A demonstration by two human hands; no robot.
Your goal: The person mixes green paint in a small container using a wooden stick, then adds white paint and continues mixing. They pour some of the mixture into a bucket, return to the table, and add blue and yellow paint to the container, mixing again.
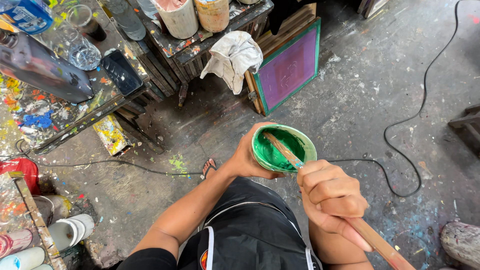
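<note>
My left hand [246,159] cups a small round bowl [306,140] coated inside with green paint, held in front of my lap. My right hand [330,196] is closed around a long wooden stick [376,242] whose far end dips into the green paint in the bowl. The stick runs diagonally from the bowl's inside down to the lower right. My dark shorts and one sandalled foot [209,168] show below the bowl.
A paint-spattered workbench [60,107] stands at upper left with a glass, a bottle and a dark phone. A stool holds paint buckets [180,17] and a draped white rag [232,57]. A green-framed printing screen [288,67] leans beside it. A black cable [405,150] loops over the concrete floor.
</note>
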